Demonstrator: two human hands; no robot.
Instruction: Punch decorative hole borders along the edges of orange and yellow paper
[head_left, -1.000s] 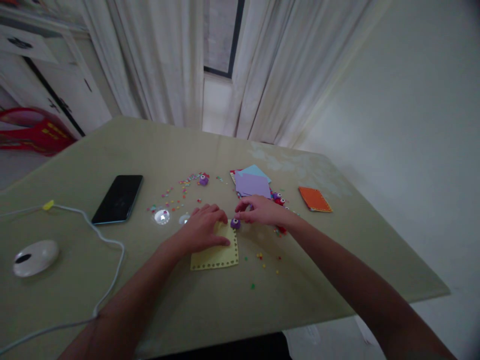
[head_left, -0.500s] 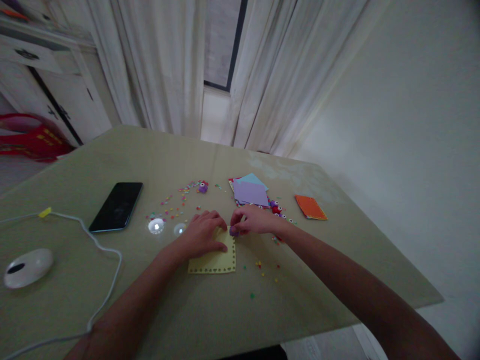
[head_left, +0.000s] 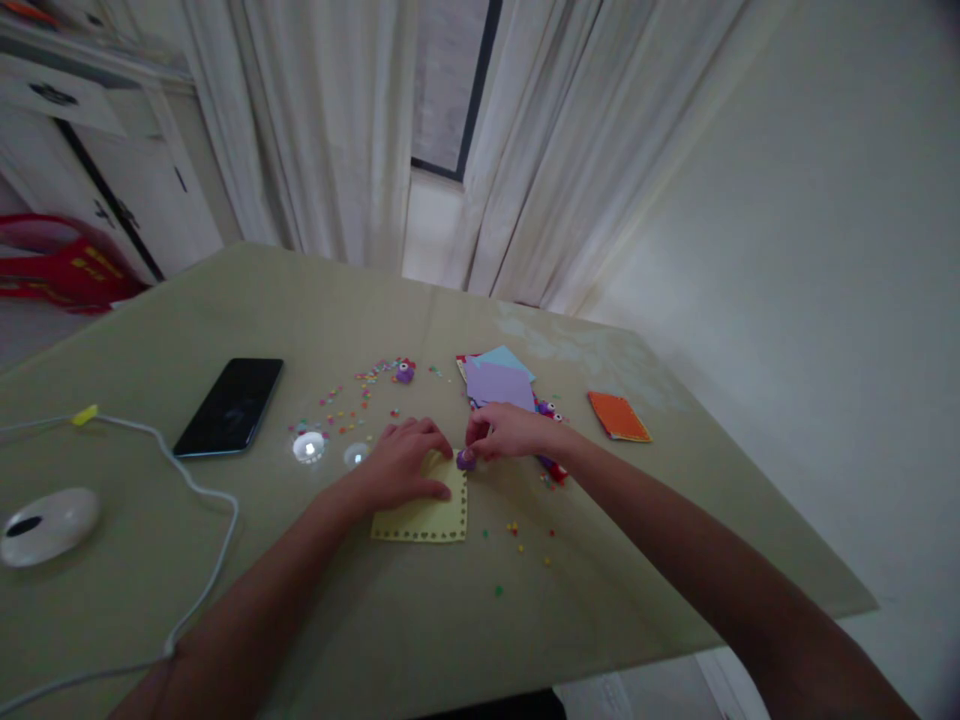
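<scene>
A square of yellow paper lies on the table with small punched shapes along its right and lower edges. My left hand rests on it, fingers and thumb spread, covering its upper left part. At the paper's upper right corner sits a small purple craft punch. The thumb and fingertips of my right hand are closed at its right side and top. Another purple punch stands farther back, and several red and purple punches lie partly hidden behind my right forearm.
Purple and blue paper sheets are stacked behind my right hand. An orange paper square lies to the right. Coloured paper bits are scattered about. On the left are a black phone, a white mouse and a white cable.
My right fingers have risen slightly on the purple punch, so more of it shows. My left hand stays on the yellow paper. The whole view has shifted a little.
</scene>
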